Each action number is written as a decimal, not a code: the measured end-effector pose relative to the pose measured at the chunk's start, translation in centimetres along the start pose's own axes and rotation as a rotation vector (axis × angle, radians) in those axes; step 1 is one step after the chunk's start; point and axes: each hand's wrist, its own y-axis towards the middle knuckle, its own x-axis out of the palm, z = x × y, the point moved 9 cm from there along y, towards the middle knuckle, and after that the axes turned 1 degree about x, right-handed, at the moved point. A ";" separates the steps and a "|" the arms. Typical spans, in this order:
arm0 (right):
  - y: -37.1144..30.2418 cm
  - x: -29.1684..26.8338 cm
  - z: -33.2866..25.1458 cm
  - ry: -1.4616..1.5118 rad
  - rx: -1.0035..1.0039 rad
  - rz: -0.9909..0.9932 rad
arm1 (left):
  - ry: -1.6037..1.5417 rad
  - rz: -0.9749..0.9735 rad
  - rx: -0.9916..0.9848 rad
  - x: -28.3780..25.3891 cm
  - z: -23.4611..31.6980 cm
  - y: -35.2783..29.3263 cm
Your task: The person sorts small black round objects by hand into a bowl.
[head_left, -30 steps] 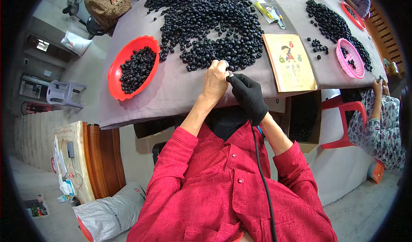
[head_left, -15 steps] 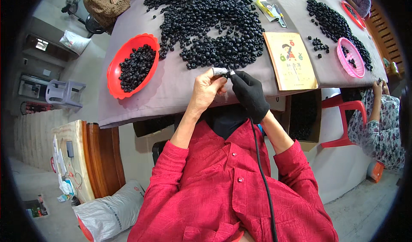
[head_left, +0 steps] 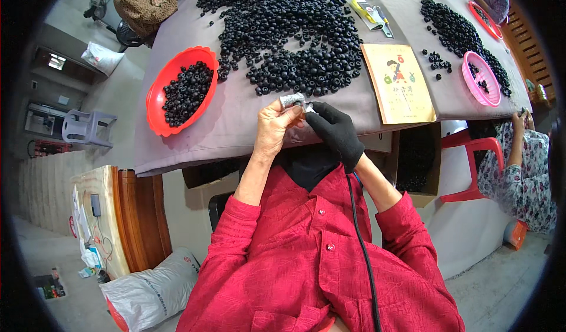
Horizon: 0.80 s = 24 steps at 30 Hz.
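My left hand is bare, with a silvery wrap on its index finger. Its thumb and index finger pinch a small dark piece, mostly hidden by the fingers. Against those fingertips works my right hand, in a black glove, closed round something with a pale tip whose kind I cannot make out. A black cord hangs from the right wrist down over my red shirt. Just beyond both hands spreads a large pile of small black ring-shaped beads. More such beads lie in a red scalloped basin on the left.
The grey cloth-covered table bears a yellow booklet and a yellow-handled tool in packaging. At right are a pink basket and another bead pile. Other people sit round the table. Below stands a box of beads.
My two hands have dipped slightly towards me, and the left has shifted a little left. The left wrapped finger now angles differently, and the gloved hand has turned slightly.
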 end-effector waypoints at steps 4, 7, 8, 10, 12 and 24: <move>0.2 -0.5 0.2 -0.014 -0.020 0.006 | -0.037 -0.058 -0.008 -0.2 -0.6 0.1; 0.1 -0.6 -0.3 -0.023 0.018 0.030 | -0.146 -0.062 -0.019 -1.0 -1.4 0.3; 0.1 -0.6 -0.5 -0.037 0.009 0.027 | -0.183 -0.072 -0.042 -1.0 -1.6 0.4; 0.1 -0.7 -0.6 -0.052 0.001 0.025 | -0.221 -0.081 -0.066 -0.9 -1.7 0.4; 0.0 -0.8 0.2 -0.055 0.068 0.007 | -0.203 -0.066 -0.050 -0.8 -1.3 0.4; -0.3 0.1 -0.3 -0.268 -0.121 -0.045 | -0.318 -0.134 -0.067 -0.5 -1.9 0.2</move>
